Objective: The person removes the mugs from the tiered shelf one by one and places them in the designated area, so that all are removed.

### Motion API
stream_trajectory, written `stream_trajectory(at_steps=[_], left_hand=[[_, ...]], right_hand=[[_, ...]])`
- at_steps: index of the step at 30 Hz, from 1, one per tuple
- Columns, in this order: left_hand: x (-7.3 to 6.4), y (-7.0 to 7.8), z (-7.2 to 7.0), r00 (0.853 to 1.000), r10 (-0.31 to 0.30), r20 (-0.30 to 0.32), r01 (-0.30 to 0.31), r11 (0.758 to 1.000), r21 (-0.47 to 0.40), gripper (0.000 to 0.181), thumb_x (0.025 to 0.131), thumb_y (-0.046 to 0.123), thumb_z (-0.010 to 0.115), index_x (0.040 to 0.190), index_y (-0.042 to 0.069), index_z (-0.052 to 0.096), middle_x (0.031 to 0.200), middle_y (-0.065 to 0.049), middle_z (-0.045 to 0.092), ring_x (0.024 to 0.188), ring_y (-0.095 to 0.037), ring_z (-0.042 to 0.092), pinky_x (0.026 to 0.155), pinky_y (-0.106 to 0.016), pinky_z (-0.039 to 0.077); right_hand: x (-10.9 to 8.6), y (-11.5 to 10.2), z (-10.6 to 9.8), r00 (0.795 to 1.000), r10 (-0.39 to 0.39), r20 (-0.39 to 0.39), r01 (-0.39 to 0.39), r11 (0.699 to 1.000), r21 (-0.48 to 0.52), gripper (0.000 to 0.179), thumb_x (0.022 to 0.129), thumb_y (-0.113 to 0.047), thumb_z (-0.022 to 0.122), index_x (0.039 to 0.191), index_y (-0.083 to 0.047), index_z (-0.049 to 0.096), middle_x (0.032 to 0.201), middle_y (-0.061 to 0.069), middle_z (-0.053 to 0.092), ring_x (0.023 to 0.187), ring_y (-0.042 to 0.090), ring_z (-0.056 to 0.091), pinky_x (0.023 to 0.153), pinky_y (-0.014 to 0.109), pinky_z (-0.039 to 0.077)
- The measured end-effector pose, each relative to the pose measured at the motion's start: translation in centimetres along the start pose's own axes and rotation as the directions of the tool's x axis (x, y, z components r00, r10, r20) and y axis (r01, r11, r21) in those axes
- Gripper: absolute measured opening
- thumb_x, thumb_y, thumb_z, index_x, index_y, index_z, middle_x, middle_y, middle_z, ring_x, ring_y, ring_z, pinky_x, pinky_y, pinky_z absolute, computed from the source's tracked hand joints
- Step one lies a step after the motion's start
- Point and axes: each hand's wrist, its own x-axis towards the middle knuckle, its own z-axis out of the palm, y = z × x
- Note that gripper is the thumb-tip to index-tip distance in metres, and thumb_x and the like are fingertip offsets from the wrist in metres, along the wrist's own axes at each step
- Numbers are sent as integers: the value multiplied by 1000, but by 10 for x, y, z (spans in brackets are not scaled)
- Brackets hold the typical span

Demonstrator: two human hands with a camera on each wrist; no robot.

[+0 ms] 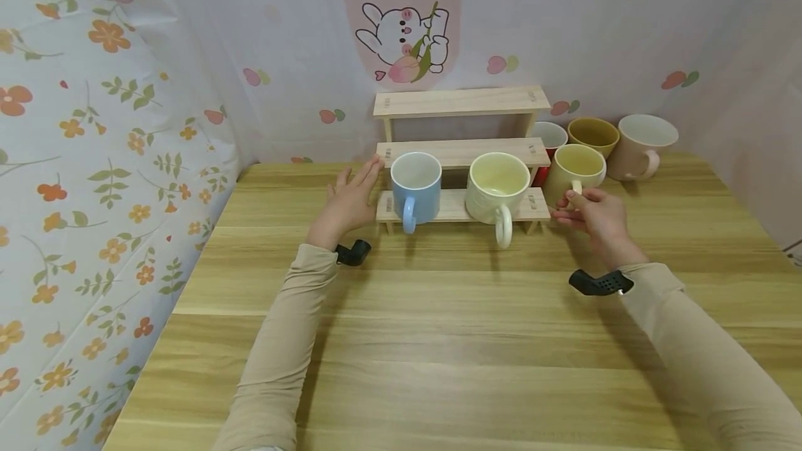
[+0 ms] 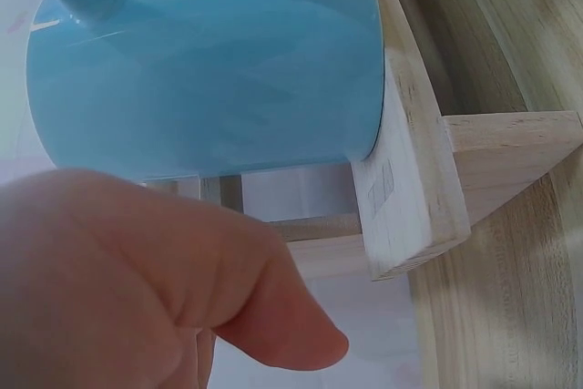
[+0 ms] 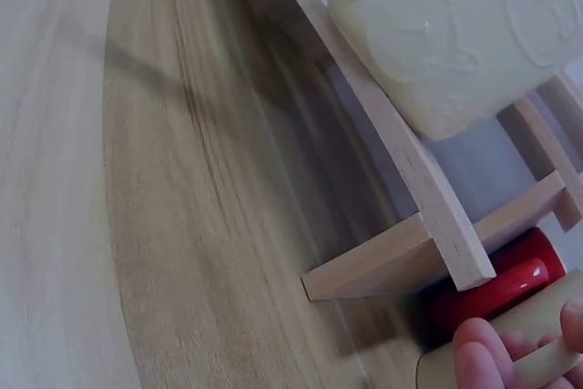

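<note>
My right hand (image 1: 598, 220) pinches the handle of a yellow mug (image 1: 557, 183) standing by the right end of a wooden three-step rack (image 1: 460, 152). In the right wrist view, its fingertips (image 3: 478, 357) curl about that handle. At the rack's other end, my left hand (image 1: 351, 202) has its fingers extended, tips right at the middle step. The left wrist view shows its thumb (image 2: 296, 325) below a blue mug (image 2: 209, 88). That mug and a cream mug (image 1: 491, 204) with a raised pattern sit on the lowest step, handles toward me.
Behind the yellow mug stand a red mug with a white inside (image 1: 550, 133), an ochre mug (image 1: 595, 132) and a pale pink mug (image 1: 626, 157). The wood-grain table (image 1: 451, 339) meets a printed cloth (image 1: 282, 54) at the back and a flowered one at left.
</note>
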Motion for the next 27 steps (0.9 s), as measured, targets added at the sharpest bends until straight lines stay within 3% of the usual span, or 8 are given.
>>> stream_trajectory(at_steps=[5,10,13,21,27], left_hand=[[0,1,1,1000,-3,4,3,1000,-3,83,88,5,51,155,25,7,161,13,-4,144,-45,3,108,-72,5],[0,0,-1,1000,-2,7,2,1000,-16,86,86,3,52,155,25,7,161,12,-3,144,-45,1,107,-73,4],[1,0,-1,1000,-2,7,2,1000,-10,87,85,3,53,155,24,7,162,11,-3,144,-45,1,107,-73,5],[2,0,-2,1000,0,8,0,1000,10,87,85,3,52,155,24,6,162,11,-4,144,-45,2,106,-74,7],[1,0,-2,1000,-6,15,6,1000,18,87,85,4,52,155,24,5,162,11,-4,144,-45,2,106,-74,7]], right_hand=[[-5,1,-2,996,-8,-89,15,997,81,2,91,-4,59,90,-6,59,71,-2,66,56,15,70,57,25,57],[-5,3,-5,976,-31,-215,58,991,119,3,90,-6,62,90,-5,59,71,2,61,53,17,69,54,26,56],[-8,-1,-4,971,-40,-235,72,989,129,3,90,-5,61,88,-5,59,69,3,60,52,18,68,53,26,56],[-25,-11,5,995,-46,-85,52,995,79,5,91,-11,62,88,-7,63,70,1,65,58,16,70,57,25,57],[-37,-12,16,999,-40,1,40,999,16,12,93,-13,60,84,-11,65,70,0,65,61,14,71,61,25,57]])
